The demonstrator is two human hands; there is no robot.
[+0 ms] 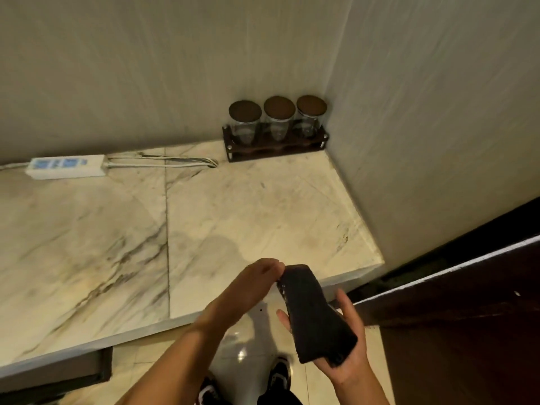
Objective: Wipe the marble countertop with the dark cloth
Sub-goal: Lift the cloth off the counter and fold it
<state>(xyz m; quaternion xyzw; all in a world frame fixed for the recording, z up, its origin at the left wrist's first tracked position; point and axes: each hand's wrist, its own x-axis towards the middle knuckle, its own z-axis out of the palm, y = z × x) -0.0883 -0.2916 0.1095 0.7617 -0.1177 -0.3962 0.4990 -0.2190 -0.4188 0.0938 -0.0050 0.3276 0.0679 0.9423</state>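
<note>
While the right hand (340, 346) cups the lower end of the folded dark cloth (314, 312) in its palm, the left hand (248, 285) pinches the upper end between its fingertips. The cloth is held in the air at the front edge of the marble countertop (204, 217), not touching it. The veined slab carries one straight seam. A white power strip (65, 166) lies by the back wall with its cables (163, 162). Three lidded glass jars (277, 118) stand in a dark rack (276, 149) in the corner. A dark door (467, 311) stands at right, over glossy floor tiles (248, 355).
</note>
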